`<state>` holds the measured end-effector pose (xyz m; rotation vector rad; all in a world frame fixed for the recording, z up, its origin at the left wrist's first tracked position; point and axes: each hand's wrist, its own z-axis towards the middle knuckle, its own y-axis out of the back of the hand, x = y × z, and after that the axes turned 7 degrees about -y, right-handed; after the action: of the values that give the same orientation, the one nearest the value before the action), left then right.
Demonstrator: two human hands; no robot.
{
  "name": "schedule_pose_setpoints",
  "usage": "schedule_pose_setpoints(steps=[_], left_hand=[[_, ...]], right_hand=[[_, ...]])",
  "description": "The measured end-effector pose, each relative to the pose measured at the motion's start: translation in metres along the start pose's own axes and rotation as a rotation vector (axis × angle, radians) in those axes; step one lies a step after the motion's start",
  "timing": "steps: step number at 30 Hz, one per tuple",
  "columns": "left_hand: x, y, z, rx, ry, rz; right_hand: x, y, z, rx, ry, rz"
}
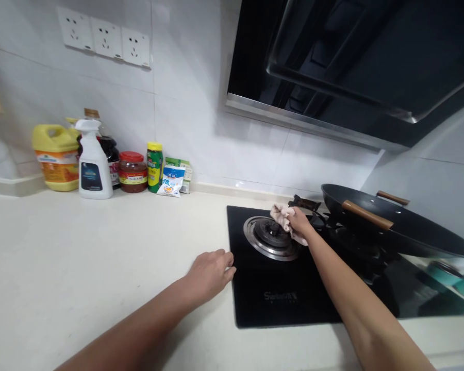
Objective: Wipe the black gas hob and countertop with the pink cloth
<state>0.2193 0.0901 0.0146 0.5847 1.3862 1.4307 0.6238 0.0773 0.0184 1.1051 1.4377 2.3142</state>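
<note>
Countertop bottles stand capped while right hand point(299, 222) fingers pinch cloth point(282, 215), left hand point(211, 270) flat.

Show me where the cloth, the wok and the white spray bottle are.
cloth point(281, 214), head view, bunched part above the right hand
wok point(410, 229), head view, dark inner surface
white spray bottle point(95, 172), head view, its body

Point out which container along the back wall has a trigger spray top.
The white spray bottle, standing before the yellow jug; the others nearby have caps or lids.
</note>
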Motion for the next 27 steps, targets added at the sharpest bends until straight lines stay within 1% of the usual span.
schedule_pose_setpoints(steps=[3, 5, 7, 10, 12, 13, 15, 18, 21, 24, 27], left_hand=[[-0.002, 0.002, -0.001, 0.014, 0.022, 0.009], [-0.003, 0.002, -0.001, 0.019, 0.031, 0.005], [-0.003, 0.002, -0.001, 0.022, 0.032, 0.005], [-0.002, 0.001, 0.0, 0.024, 0.03, 0.006], [-0.003, 0.001, 0.001, 0.03, 0.04, 0.002], [-0.003, 0.002, 0.001, 0.032, 0.045, -0.001], [-0.004, 0.002, 0.002, 0.031, 0.048, -0.003], [-0.004, 0.002, 0.001, 0.028, 0.046, 0.006], [-0.003, 0.001, 0.001, 0.029, 0.037, 0.01], [-0.003, -0.001, 0.0, 0.035, 0.029, 0.019], [-0.003, -0.001, 0.001, 0.038, 0.03, 0.029]], right_hand=[[0.019, -0.009, 0.005, 0.086, 0.083, 0.028], [0.024, -0.008, 0.0, 0.163, 0.154, 0.024], [0.023, 0.002, -0.006, 0.288, 0.22, 0.013], [0.018, 0.024, -0.014, 0.484, 0.31, 0.062], [0.022, 0.033, -0.016, 0.531, 0.348, 0.141], [0.025, 0.033, -0.017, 0.531, 0.357, 0.175], [0.036, 0.027, -0.018, 0.504, 0.346, 0.228], [0.048, 0.011, -0.02, 0.466, 0.262, 0.287], [0.049, 0.0, -0.021, 0.433, 0.193, 0.319], [0.045, -0.002, -0.02, 0.37, 0.175, 0.283], [0.043, -0.003, -0.018, 0.305, 0.147, 0.18]])
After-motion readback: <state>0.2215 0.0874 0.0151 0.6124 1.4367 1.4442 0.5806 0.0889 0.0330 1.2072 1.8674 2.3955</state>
